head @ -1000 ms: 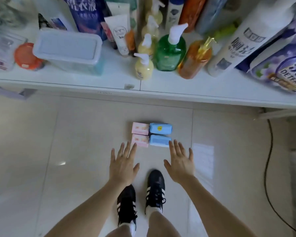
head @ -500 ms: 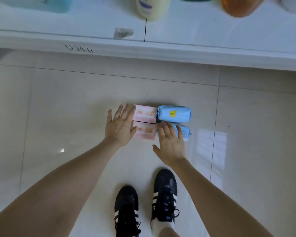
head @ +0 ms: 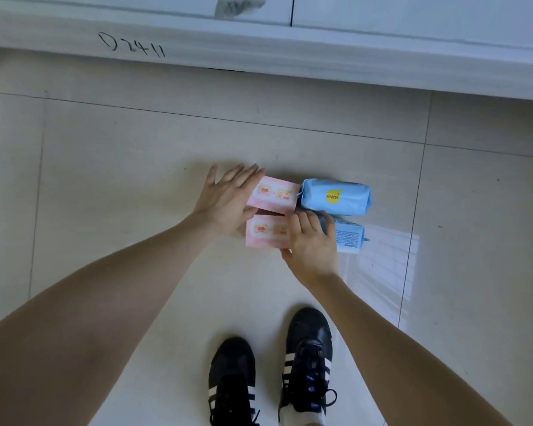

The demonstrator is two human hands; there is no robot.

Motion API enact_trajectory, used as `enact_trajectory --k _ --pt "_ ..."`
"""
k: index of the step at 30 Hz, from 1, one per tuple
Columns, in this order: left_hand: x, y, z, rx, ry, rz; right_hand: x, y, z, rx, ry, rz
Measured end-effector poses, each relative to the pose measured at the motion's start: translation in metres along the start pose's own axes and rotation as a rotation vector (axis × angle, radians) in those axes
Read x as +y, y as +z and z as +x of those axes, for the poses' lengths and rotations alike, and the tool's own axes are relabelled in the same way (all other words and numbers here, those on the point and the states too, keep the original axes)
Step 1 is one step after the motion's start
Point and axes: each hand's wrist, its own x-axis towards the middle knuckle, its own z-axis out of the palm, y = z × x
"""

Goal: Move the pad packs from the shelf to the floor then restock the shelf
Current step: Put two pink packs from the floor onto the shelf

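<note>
Lying on glossy tiled floor (head: 136,179) | pad packs (head: 336,196) | below white shelf (head: 290,47)

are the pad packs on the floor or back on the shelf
On the floor: two pink packs and two blue packs lie flat on the tiles, below the shelf edge.

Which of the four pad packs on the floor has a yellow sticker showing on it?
The blue pack farther from the person, next to the shelf-side pink pack. The nearer blue pack shows only printed text, and neither pink pack has a yellow sticker.
</note>
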Motion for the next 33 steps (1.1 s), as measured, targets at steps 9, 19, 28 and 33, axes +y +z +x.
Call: enact_trajectory --k 9,19,28,33 --pt "0.006 -0.012 0.001 0.041 -0.013 -0.066 0.006 -0.011 -0.003 0.044 -0.077 0.031" --pt "0.011 -0.063 -0.054 0.089 -0.078 -0.125 -0.014 -0.074 -0.032 -0.063 -0.034 0.094" --pt "0.030 -0.154 -0.149 0.119 -0.149 -0.187 -0.029 -0.181 -0.095 -0.155 0.073 0.175" --pt "0.042 -0.208 -0.206 0.162 -0.142 -0.193 -0.032 -0.250 -0.128 -0.121 0.145 0.287"
